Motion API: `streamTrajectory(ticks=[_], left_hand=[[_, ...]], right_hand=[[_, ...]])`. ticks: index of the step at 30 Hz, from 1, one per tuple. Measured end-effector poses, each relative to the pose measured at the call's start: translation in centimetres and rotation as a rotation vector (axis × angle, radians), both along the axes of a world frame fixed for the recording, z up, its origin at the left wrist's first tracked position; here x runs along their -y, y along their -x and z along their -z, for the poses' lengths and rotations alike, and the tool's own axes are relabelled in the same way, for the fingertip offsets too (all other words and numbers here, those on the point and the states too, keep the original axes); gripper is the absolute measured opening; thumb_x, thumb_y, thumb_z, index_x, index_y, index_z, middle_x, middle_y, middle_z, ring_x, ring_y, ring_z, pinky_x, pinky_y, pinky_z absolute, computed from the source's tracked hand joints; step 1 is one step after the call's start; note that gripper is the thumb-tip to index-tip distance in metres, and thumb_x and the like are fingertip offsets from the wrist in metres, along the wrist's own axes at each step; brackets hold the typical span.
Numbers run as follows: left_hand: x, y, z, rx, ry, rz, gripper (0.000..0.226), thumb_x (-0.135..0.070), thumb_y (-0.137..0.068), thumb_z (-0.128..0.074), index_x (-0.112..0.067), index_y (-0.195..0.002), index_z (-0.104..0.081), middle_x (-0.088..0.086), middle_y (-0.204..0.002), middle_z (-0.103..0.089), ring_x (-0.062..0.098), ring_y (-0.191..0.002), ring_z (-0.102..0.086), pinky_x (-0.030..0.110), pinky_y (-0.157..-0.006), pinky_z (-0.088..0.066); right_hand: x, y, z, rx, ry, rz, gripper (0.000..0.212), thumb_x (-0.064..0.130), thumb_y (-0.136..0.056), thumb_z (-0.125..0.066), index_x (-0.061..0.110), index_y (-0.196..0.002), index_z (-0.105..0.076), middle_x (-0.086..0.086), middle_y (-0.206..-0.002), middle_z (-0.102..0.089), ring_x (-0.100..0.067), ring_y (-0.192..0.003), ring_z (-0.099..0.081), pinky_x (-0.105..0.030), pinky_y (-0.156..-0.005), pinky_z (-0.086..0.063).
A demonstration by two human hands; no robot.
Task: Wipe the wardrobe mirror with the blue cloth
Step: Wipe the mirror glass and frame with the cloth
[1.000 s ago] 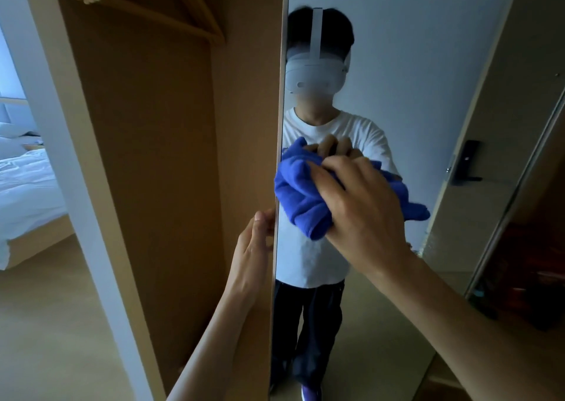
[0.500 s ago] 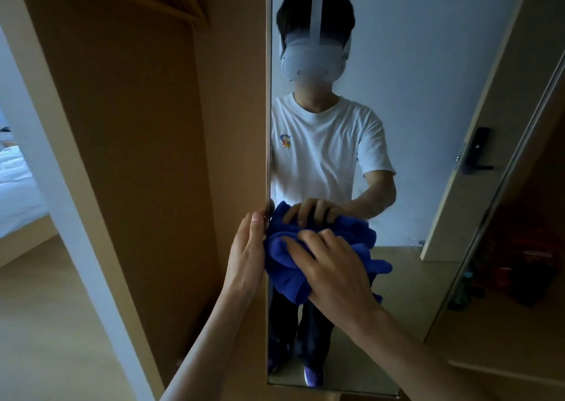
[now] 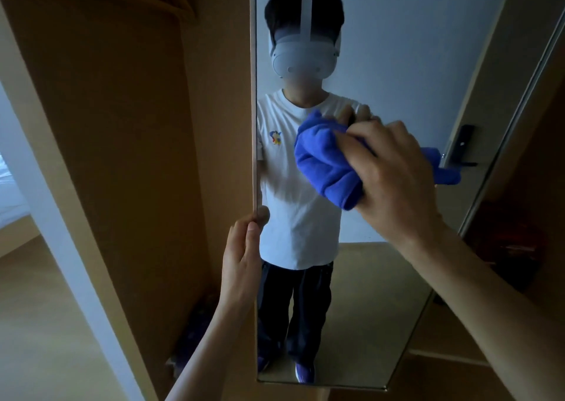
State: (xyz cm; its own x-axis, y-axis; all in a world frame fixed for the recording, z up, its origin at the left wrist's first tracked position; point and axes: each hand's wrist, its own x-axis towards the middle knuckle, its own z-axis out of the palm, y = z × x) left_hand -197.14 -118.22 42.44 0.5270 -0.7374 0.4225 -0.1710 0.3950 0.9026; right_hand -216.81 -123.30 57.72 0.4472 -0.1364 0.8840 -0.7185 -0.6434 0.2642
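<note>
The mirror (image 3: pixel 382 49) is smooth, glossy glass with a sharp reflection. The cloth (image 3: pixel 324 168), just off centre toward 2 o'clock, is thick, soft, matt blue fabric with a fine fuzzy nap, bunched in folds. The door (image 3: pixel 253 95) edge along the mirror's 9 o'clock side is a pale wood-look strip, smooth and matt. The wardrobe (image 3: pixel 122 125) panels at 9 to 10 o'clock have a flat tan wood-look finish without shine. The floor (image 3: pixel 36 324) at 7 o'clock is light wood-look, smooth, faintly satin. The bedding (image 3: pixel 9 192) at far 9 o'clock is white creased cloth. In the reflection, the headset (image 3: pixel 301 55) looks like smooth white plastic and the T-shirt (image 3: pixel 293 202) like plain matt cloth.
</note>
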Motion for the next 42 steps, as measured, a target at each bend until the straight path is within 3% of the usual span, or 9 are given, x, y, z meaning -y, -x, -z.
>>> streamTrajectory(ticks=[2,5,10,13,17,25,31,39,42], left_hand=[[0.2,0.2,0.2,0.000,-0.009,-0.025,0.029,-0.030,-0.109,-0.041,-0.027,-0.125,-0.066,-0.006,-0.125,-0.069,0.011,-0.122,-0.063,0.049,-0.110,-0.048],[0.3,0.3,0.5,0.022,-0.012,-0.053,0.036,-0.046,-0.101,-0.042,-0.032,-0.124,-0.065,-0.007,-0.124,-0.068,0.015,-0.122,-0.062,0.052,-0.107,-0.048],[0.4,0.7,1.2,0.083,-0.021,-0.095,0.038,-0.049,-0.099,-0.045,-0.031,-0.129,-0.059,-0.006,-0.128,-0.064,0.013,-0.122,-0.061,0.050,-0.103,-0.052],[0.4,1.2,1.2,0.127,0.001,-0.116,0.030,-0.041,-0.101,-0.048,-0.030,-0.127,-0.059,-0.007,-0.129,-0.063,0.015,-0.125,-0.060,0.048,-0.103,-0.053],[0.2,1.4,0.9,0.166,-0.026,-0.155,0.018,-0.026,-0.106,-0.053,-0.025,-0.122,-0.061,-0.011,-0.123,-0.063,0.009,-0.120,-0.059,0.042,-0.099,-0.053],[0.3,2.4,1.3,0.178,-0.053,-0.232,0.036,-0.046,-0.098,-0.048,-0.024,-0.123,-0.060,-0.009,-0.121,-0.058,-0.001,-0.114,-0.054,0.027,-0.090,-0.048],[0.4,2.7,1.5,0.193,-0.068,-0.265,0.051,-0.058,-0.091,-0.044,-0.025,-0.127,-0.057,-0.010,-0.121,-0.055,0.009,-0.115,-0.054,0.031,-0.090,-0.047],[0.7,3.2,2.1,0.196,-0.094,-0.297,0.050,-0.055,-0.092,-0.046,-0.027,-0.132,-0.053,-0.007,-0.128,-0.051,0.014,-0.119,-0.053,0.037,-0.094,-0.048],[0.4,3.4,2.1,0.200,-0.101,-0.298,0.060,-0.061,-0.089,-0.043,-0.027,-0.137,-0.051,-0.006,-0.131,-0.049,0.015,-0.120,-0.052,0.037,-0.094,-0.047]], right_hand=[[0.0,-0.1,2.2,-0.059,-0.021,-0.033,0.036,0.012,-0.092,-0.057,0.013,-0.127,-0.065,-0.008,-0.112,-0.065,-0.032,-0.088,-0.052,-0.043,-0.083,-0.045],[0.0,0.1,6.8,-0.144,-0.124,-0.070,0.039,0.015,-0.090,-0.064,0.014,-0.128,-0.063,-0.007,-0.114,-0.064,-0.032,-0.085,-0.053,-0.049,-0.076,-0.048],[-0.6,1.0,13.3,-0.276,-0.240,-0.074,0.045,0.011,-0.086,-0.064,0.017,-0.130,-0.061,-0.003,-0.119,-0.063,-0.025,-0.090,-0.055,-0.041,-0.070,-0.050],[-0.6,1.4,12.4,-0.287,-0.240,-0.090,0.041,0.014,-0.091,-0.051,0.018,-0.130,-0.061,-0.004,-0.117,-0.064,-0.026,-0.088,-0.056,-0.040,-0.069,-0.049],[-0.2,2.5,8.3,-0.189,-0.228,-0.082,0.045,0.013,-0.086,-0.068,0.019,-0.130,-0.062,-0.006,-0.114,-0.062,-0.030,-0.089,-0.054,-0.046,-0.072,-0.046],[1.1,6.0,0.7,-0.020,-0.053,0.043,0.038,0.014,-0.092,-0.062,0.016,-0.130,-0.063,-0.008,-0.110,-0.064,-0.032,-0.089,-0.053,-0.044,-0.078,-0.041],[1.1,6.2,5.2,-0.095,-0.113,-0.033,0.037,0.014,-0.091,-0.061,0.016,-0.128,-0.064,-0.005,-0.109,-0.063,-0.032,-0.088,-0.055,-0.051,-0.077,-0.045],[0.8,7.3,13.9,-0.251,-0.250,-0.029,0.047,0.012,-0.083,-0.074,0.019,-0.129,-0.064,-0.001,-0.114,-0.065,-0.026,-0.092,-0.060,-0.041,-0.071,-0.049],[0.8,7.6,13.5,-0.270,-0.224,-0.035,0.043,0.013,-0.086,-0.062,0.020,-0.128,-0.063,-0.003,-0.113,-0.064,-0.026,-0.089,-0.057,-0.040,-0.069,-0.048]])
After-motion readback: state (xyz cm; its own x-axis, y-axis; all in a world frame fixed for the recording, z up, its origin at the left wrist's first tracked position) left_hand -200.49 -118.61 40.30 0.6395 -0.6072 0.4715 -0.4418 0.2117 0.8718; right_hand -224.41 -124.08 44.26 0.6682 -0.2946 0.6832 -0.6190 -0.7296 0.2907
